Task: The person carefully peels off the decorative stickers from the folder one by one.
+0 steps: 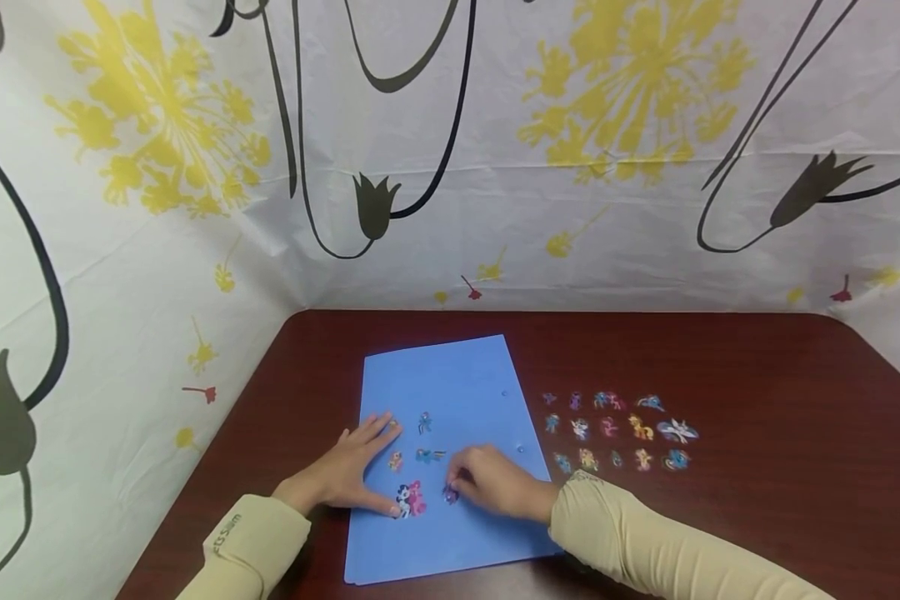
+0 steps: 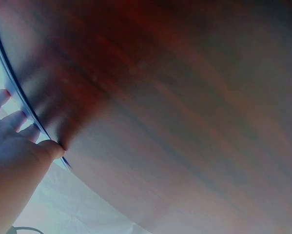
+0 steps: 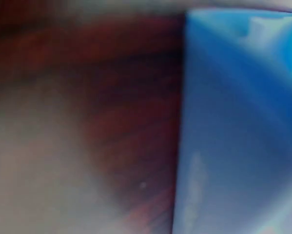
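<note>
A blue folder or sheet (image 1: 442, 375) lies on the dark reddish table, slightly turned. My left hand (image 1: 348, 473) rests on its left edge with fingers spread, the thumb close to a white-and-pink pony sticker (image 1: 411, 499). In the left wrist view the left hand (image 2: 14, 146) shows at the folder's edge. My right hand (image 1: 498, 485) has its fingers curled and pinches a small purple pony sticker (image 1: 450, 494) low over the blue surface. Above it are a blue pony sticker (image 1: 429, 455), another blue one (image 1: 424, 422) and an orange-yellow one (image 1: 396, 461). The right wrist view is blurred, showing the blue folder (image 3: 223, 122).
Several pony stickers, among them an orange one (image 1: 641, 427) and a white one with blue (image 1: 677, 431), lie in rows on the table (image 1: 780, 392) right of the folder. A white patterned cloth (image 1: 480, 167) hangs behind the table and along its left side.
</note>
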`<state>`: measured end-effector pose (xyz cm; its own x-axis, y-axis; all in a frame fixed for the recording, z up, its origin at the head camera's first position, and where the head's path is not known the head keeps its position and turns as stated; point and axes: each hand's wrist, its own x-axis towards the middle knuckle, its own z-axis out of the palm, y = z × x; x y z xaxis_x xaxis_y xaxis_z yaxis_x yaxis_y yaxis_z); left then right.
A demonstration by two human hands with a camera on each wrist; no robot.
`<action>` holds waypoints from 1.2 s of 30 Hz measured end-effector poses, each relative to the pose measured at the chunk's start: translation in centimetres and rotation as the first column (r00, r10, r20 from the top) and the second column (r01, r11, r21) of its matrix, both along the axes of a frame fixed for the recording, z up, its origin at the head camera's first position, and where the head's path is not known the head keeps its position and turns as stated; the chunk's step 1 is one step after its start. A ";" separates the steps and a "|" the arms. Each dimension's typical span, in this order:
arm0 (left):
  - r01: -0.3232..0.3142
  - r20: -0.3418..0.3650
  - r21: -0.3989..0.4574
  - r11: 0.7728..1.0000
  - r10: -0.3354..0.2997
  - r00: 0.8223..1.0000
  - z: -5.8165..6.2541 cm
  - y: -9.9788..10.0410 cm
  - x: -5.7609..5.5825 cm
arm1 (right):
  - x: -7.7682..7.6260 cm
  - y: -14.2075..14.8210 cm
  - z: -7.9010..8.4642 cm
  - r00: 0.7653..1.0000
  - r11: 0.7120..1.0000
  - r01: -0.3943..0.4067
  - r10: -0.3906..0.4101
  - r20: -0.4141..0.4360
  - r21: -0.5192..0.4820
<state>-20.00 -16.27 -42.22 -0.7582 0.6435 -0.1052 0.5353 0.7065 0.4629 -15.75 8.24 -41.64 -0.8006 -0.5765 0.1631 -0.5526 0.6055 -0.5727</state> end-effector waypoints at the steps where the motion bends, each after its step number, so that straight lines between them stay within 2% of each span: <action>1: 0.000 0.003 0.003 1.000 0.000 1.000 0.0 0.0 0.0 | 0.0 0.1 0.0 1.000 1.000 0.003 -0.003 0.008 -0.006; 10: 0.008 0.014 -0.002 1.000 -0.008 1.000 -0.1 0.3 0.0 | 0.3 1.0 0.4 0.983 0.993 0.050 -0.031 0.178 -0.102; 18: 0.014 0.009 0.004 1.000 -0.014 1.000 0.0 0.5 -0.1 | 0.8 3.2 1.4 0.968 0.968 0.146 -0.097 0.231 -0.204; 21: 0.015 0.010 0.006 1.000 -0.015 1.000 0.1 0.5 -0.1 | 1.0 5.1 1.7 0.963 0.952 0.172 -0.109 0.246 -0.252; 25: 0.011 0.011 0.011 1.000 -0.011 1.000 0.3 0.5 -0.1 | 1.6 8.4 1.8 0.944 0.926 0.223 -0.127 0.305 -0.304; 30: 0.001 0.016 0.016 1.000 -0.001 1.000 0.3 0.4 -0.1 | 2.6 12.6 1.3 0.919 0.908 0.297 -0.188 0.346 -0.296; 36: -0.007 0.012 0.019 1.000 0.007 1.000 0.2 0.3 0.1 | 4.1 17.4 1.4 0.915 0.892 0.371 -0.304 0.264 -0.259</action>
